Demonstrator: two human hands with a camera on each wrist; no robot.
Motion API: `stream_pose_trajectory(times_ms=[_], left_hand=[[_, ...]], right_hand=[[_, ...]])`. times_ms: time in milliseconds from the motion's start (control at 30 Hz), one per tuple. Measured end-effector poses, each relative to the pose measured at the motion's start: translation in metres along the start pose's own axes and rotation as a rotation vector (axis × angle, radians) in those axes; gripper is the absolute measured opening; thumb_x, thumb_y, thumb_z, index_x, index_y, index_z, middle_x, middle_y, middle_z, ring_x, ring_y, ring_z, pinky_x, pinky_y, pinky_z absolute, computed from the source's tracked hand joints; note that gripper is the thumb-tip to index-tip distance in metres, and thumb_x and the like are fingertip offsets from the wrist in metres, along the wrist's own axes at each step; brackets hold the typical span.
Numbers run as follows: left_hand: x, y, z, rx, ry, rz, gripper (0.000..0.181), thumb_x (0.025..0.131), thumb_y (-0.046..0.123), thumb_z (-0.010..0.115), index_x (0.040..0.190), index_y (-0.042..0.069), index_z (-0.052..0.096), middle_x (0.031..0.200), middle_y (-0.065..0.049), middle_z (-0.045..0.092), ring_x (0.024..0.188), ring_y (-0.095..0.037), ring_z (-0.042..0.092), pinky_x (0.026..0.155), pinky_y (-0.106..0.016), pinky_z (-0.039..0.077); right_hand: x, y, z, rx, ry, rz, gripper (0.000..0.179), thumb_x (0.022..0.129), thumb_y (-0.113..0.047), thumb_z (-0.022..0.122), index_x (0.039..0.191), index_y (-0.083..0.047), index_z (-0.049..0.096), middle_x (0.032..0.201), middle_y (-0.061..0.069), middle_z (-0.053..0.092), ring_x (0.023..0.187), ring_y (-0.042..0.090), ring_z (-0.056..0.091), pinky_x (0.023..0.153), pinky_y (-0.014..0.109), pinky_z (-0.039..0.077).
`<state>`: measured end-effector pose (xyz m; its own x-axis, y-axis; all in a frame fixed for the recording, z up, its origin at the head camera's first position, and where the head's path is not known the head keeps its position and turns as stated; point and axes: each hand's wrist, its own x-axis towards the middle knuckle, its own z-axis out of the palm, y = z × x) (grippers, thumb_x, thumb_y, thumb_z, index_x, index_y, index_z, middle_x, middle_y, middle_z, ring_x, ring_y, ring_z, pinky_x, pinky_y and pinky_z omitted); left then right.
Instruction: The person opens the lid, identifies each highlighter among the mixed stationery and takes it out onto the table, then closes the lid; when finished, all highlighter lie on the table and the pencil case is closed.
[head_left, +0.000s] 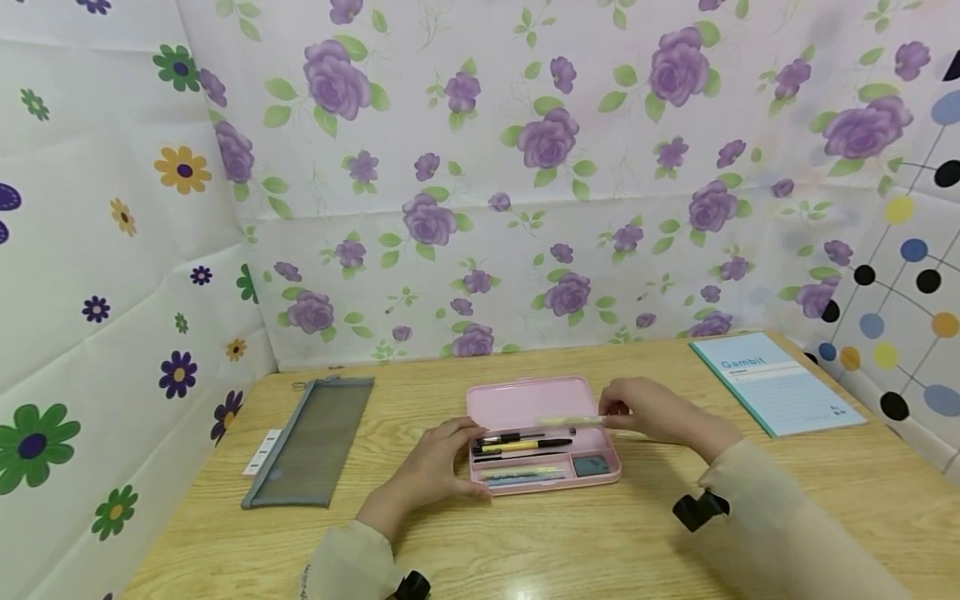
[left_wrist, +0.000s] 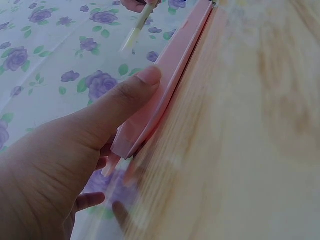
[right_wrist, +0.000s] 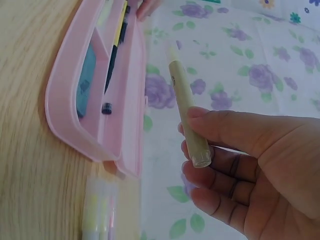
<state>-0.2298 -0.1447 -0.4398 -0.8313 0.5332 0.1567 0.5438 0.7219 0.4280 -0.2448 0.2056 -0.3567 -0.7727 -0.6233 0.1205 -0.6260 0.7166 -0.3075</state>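
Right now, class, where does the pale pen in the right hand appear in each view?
Head: the pale pen is right of centre, below the middle.
Left wrist: the pale pen is at the top, left of centre.
Right wrist: the pale pen is just right of centre.
Shared landmark: the pink pencil case.
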Motion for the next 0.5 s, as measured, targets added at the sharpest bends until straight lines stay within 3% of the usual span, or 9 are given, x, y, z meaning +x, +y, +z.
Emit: stream_pose_trajectory(times_ms=[500], left_hand=[[0.0, 0.0, 0.0, -0.005, 0.003, 0.003, 0.094, 0.065, 0.064, 0.076, 0.142, 0.017, 0.048, 0.148, -0.006, 0.044, 0.137, -0.031, 0.041, 0.112, -0.055, 0.033]], right_hand=[[-0.027, 0.022, -0.012, 0.013, 0.032, 0.091, 0.004, 0.09, -0.017, 0.067, 0.09, -0.013, 0.066, 0.08, -0.006, 0.06, 0.068, 0.0, 0.05, 0.058, 0.021, 0.046]])
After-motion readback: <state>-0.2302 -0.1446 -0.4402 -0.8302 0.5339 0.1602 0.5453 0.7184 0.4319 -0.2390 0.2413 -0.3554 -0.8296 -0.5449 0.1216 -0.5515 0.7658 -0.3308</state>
